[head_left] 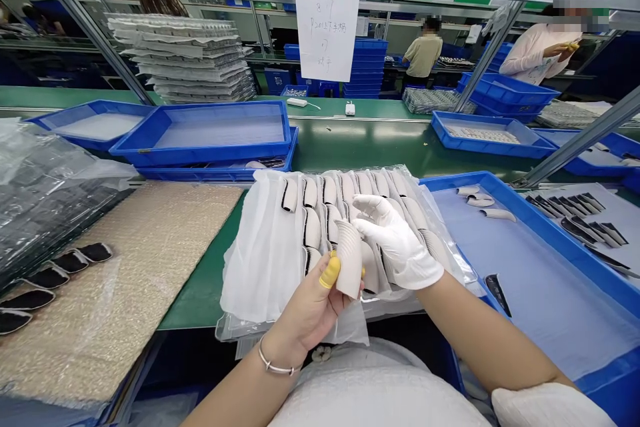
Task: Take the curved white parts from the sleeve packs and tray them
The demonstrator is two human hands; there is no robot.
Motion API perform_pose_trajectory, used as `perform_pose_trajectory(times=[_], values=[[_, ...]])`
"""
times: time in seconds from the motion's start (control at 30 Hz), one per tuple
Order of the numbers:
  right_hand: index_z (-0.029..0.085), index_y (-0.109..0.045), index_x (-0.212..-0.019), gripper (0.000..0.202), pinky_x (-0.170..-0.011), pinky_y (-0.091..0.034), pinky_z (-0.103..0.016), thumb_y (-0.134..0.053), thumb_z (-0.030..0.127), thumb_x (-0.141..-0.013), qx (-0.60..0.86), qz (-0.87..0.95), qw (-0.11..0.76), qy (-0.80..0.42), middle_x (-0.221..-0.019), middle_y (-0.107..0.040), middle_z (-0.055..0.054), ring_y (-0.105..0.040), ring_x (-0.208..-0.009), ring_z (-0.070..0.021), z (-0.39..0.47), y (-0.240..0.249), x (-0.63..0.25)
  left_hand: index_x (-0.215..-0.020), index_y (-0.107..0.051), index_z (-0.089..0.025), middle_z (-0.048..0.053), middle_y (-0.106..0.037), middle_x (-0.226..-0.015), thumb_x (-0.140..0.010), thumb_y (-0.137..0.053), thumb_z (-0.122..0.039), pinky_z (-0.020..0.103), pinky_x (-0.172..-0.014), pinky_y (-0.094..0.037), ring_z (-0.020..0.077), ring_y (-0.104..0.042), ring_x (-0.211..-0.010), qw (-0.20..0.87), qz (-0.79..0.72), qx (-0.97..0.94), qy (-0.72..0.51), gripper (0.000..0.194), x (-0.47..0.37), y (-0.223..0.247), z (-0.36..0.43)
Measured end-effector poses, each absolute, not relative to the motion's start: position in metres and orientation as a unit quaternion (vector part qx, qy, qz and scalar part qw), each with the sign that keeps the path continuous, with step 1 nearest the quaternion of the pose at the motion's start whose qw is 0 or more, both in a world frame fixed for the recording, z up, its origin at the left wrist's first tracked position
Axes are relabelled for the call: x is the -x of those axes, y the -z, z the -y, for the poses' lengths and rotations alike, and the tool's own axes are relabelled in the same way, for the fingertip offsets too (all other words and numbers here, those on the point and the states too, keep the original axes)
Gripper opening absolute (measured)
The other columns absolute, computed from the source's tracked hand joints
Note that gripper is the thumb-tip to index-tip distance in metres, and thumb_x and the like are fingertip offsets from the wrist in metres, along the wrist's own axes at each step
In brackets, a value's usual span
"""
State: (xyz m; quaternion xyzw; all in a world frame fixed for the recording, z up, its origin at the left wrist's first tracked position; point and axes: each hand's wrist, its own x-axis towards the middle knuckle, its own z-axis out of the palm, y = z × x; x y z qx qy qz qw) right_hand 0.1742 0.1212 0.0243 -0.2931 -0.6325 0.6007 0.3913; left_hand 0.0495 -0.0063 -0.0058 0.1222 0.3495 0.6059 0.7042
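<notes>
My left hand point(313, 310), with yellow finger cots on thumb and fingertips, grips a ribbed, curved, cream plastic shell point(349, 260) and holds it upright. Just behind and to the right of that shell, my right hand point(395, 240) wears a white glove. Its thumb and fingers are apart, and nothing shows between them. Beneath both hands lies a tray lined with white tissue point(257, 267), where rows of similar cream shells point(313, 227) with black inner edges rest. My hands and the held shell hide part of the front rows.
A blue bin point(565, 320) on the right holds a few shells and one dark piece point(498, 295). On the left, several dark pieces point(70, 261) lie on a bubble-wrap sheet point(150, 267). Blue trays point(200, 130) stand behind. A metal frame point(485, 47) carries a paper sign point(327, 27).
</notes>
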Motion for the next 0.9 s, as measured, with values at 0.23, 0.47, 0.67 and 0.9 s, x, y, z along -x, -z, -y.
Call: perform_pose_trajectory(times=[0.23, 0.47, 0.67, 0.9], values=[[0.021, -0.067, -0.103, 0.022, -0.074, -0.048, -0.026, -0.065, 0.04, -0.092, 0.321, 0.606, 0.366, -0.629, -0.094, -0.066, -0.001, -0.058, -0.075, -0.0114, -0.119, -0.025, -0.183, -0.101, -0.058, -0.019, 0.002, -0.063, -0.092, -0.077, -0.079, -0.056, 0.022, -0.073, -0.05, 0.0105, -0.059, -0.079, 0.655, -0.41, -0.184, -0.608, 0.049, -0.05, 0.001, 0.005], [0.018, -0.065, -0.086, 0.029, -0.073, -0.044, -0.028, -0.063, 0.046, -0.092, 0.296, 0.742, 0.232, -0.556, -0.08, -0.06, 0.0, -0.055, -0.076, -0.0142, -0.113, -0.051, -0.171, -0.091, -0.049, -0.021, -0.007, -0.048, -0.074, -0.074, -0.079, -0.061, 0.02, -0.056, -0.035, 0.0072, -0.04, -0.061, 0.546, -0.506, -0.246, -0.621, 0.053, -0.042, 0.006, 0.004], [0.018, -0.057, -0.075, 0.033, -0.065, -0.038, -0.026, -0.061, 0.046, -0.092, 0.251, 0.781, 0.167, -0.547, -0.071, -0.05, 0.003, -0.046, -0.068, -0.0119, -0.111, -0.057, -0.138, -0.089, -0.047, -0.022, -0.006, -0.047, -0.075, -0.074, -0.075, -0.065, 0.022, -0.057, -0.034, 0.0083, -0.04, -0.061, 0.518, -0.518, -0.254, -0.631, 0.054, -0.024, 0.005, 0.014], [0.019, -0.05, -0.065, 0.035, -0.053, -0.028, -0.026, -0.066, 0.046, -0.081, 0.303, 0.75, 0.1, -0.58, -0.055, -0.042, 0.005, -0.036, -0.052, -0.0097, -0.133, -0.052, -0.084, -0.1, -0.053, -0.022, 0.001, -0.06, -0.09, -0.082, -0.067, -0.065, 0.033, -0.085, -0.047, 0.017, -0.06, -0.087, 0.47, -0.561, -0.325, -0.599, 0.048, 0.016, 0.015, 0.044]])
